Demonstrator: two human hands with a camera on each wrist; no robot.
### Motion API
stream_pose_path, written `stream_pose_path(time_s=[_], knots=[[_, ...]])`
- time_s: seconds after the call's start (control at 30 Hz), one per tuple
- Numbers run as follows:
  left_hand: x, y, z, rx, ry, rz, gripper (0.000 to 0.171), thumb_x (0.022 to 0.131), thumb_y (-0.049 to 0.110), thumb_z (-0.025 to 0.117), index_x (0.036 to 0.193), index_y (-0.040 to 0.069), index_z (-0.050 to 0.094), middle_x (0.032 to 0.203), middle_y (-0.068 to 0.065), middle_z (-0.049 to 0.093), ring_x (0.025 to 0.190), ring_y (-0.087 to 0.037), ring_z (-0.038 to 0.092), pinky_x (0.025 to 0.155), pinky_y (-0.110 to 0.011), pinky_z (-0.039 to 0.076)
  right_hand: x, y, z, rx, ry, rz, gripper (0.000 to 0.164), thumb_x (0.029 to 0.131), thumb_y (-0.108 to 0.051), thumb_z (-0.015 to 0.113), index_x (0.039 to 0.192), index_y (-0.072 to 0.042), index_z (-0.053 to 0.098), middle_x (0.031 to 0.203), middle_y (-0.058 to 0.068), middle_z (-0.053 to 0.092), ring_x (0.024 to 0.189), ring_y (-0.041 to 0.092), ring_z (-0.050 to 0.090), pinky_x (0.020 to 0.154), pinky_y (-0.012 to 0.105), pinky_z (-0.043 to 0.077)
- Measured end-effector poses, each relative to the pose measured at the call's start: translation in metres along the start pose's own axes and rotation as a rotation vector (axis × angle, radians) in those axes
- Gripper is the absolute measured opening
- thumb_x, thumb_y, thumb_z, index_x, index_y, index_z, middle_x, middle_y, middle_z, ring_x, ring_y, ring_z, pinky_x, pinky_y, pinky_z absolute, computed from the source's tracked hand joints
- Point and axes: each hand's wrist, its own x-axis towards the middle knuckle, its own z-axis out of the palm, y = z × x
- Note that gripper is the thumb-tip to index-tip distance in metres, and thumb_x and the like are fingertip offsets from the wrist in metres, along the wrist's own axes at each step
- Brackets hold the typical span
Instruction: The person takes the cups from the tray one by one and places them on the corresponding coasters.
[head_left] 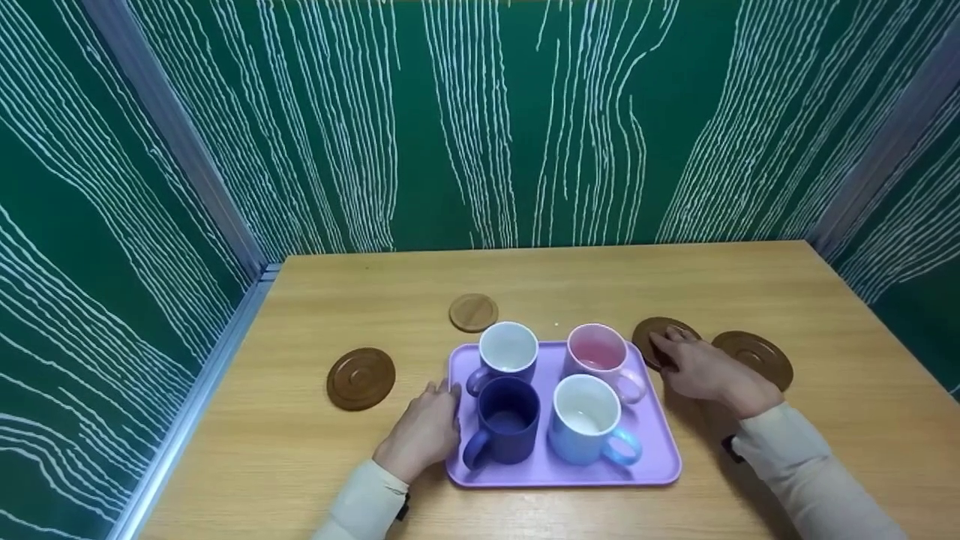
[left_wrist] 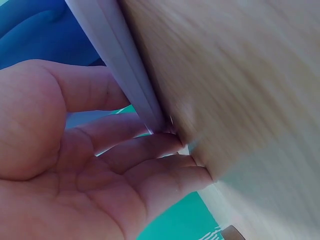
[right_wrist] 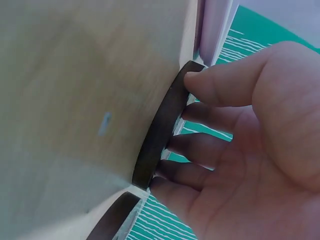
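Note:
My left hand (head_left: 425,427) is at the left rim of the purple tray (head_left: 562,477), its thumb and fingers around the edge in the left wrist view. Over at the right, my right hand (head_left: 701,369) grips a dark brown round wooden coaster (head_left: 646,330), thumb on its side and fingertips across its top. On the tray stand a white-lined mug (head_left: 508,348) with a dark handle, a pink mug (head_left: 598,349), a dark blue mug (head_left: 507,427) and a light blue mug (head_left: 585,420), all upright.
Another brown coaster (head_left: 761,358) lies right beside the gripped one. One more dark coaster (head_left: 361,379) sits left of the tray, and a lighter small coaster (head_left: 473,312) lies behind it. Green patterned walls (head_left: 412,150) enclose the wooden table (head_left: 247,450).

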Motion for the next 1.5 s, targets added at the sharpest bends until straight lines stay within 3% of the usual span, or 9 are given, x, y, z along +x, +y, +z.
stream_pose_path(time_s=[0.23,0.5,0.73,0.97,1.27,1.5], knots=[[0.000,0.001,-0.001,0.016,0.012,0.021,0.045,0.091,-0.001,0.062,0.134,-0.014,0.060,0.134,-0.032,0.061,0.122,-0.052,0.060,0.100,-0.059,0.052,0.014,0.004,-0.004,0.034,-0.044,0.040,0.064,0.094,-0.008,0.055,0.154,0.009,0.038,0.155,0.046,0.026,0.143,0.064,0.027,0.113,0.071,0.032],[-0.001,0.001,0.000,0.006,-0.003,0.002,0.047,0.092,-0.001,0.061,0.137,-0.013,0.058,0.143,-0.033,0.056,0.130,-0.055,0.054,0.107,-0.059,0.048,0.032,0.008,-0.009,0.047,-0.089,0.070,0.067,0.095,-0.010,0.054,0.157,0.006,0.035,0.159,0.043,0.021,0.143,0.065,0.024,0.113,0.073,0.030],[-0.002,0.002,-0.001,0.032,0.027,0.023,0.039,0.092,-0.001,0.061,0.130,-0.011,0.064,0.126,-0.027,0.065,0.109,-0.048,0.065,0.090,-0.058,0.055,0.052,0.010,-0.009,0.040,-0.069,0.036,0.063,0.097,-0.011,0.051,0.156,0.008,0.036,0.157,0.045,0.023,0.144,0.063,0.026,0.116,0.069,0.030],[-0.001,0.001,0.000,-0.014,-0.018,-0.025,0.048,0.094,0.001,0.060,0.139,-0.012,0.057,0.145,-0.033,0.053,0.134,-0.056,0.049,0.111,-0.061,0.043,0.069,0.006,-0.010,0.090,-0.097,0.085,0.064,0.101,-0.017,0.051,0.160,-0.001,0.033,0.163,0.037,0.019,0.148,0.059,0.022,0.118,0.069,0.024],[-0.001,0.001,-0.001,-0.015,-0.009,-0.019,0.048,0.093,0.000,0.060,0.139,-0.012,0.057,0.146,-0.032,0.054,0.133,-0.056,0.050,0.110,-0.059,0.044,0.084,-0.002,-0.015,0.106,-0.138,0.083,0.065,0.104,-0.023,0.050,0.162,-0.002,0.029,0.165,0.035,0.017,0.150,0.058,0.017,0.120,0.069,0.021],[-0.001,0.002,-0.001,-0.013,-0.006,-0.021,0.047,0.092,0.000,0.061,0.138,-0.011,0.059,0.143,-0.030,0.057,0.131,-0.055,0.052,0.109,-0.059,0.046,0.091,-0.012,-0.020,0.112,-0.192,0.108,0.064,0.107,-0.030,0.051,0.164,-0.011,0.028,0.167,0.030,0.021,0.150,0.057,0.019,0.119,0.071,0.020]])
